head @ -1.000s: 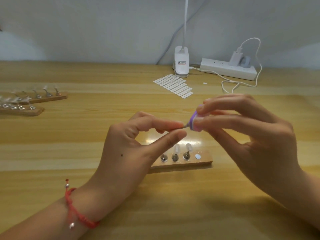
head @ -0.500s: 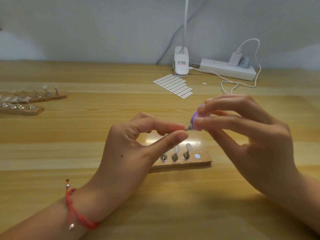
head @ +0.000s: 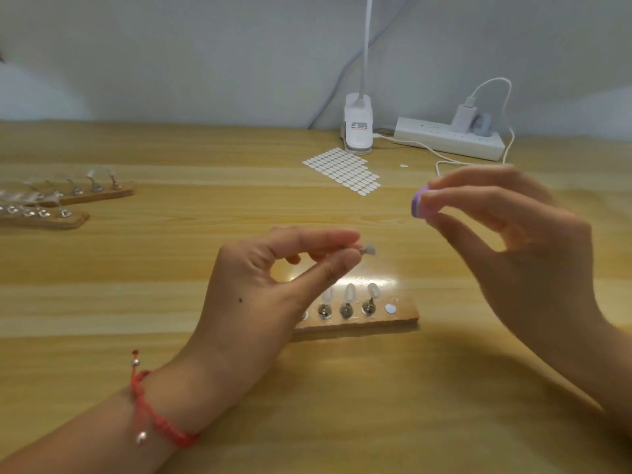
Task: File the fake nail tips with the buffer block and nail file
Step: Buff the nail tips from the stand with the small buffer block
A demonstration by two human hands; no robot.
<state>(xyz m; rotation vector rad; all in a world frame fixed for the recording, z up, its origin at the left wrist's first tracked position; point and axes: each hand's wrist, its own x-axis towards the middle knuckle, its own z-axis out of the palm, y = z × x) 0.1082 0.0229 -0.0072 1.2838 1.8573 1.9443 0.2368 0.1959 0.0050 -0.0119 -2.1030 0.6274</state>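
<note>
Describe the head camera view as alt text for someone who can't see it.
Over a wooden table, the left hand pinches a fake nail tip, while the right hand holds a purple buffer block up to the right, clear of it. Below them lies a wooden strip with three more tips visible.

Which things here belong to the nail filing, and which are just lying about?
In use: purple buffer block, in right hand; clear nail tip on metal peg, pinched by left hand; wooden strip holding more tips.
Lying about: white oval-sticker sheet; white clip lamp; white power strip.
</note>
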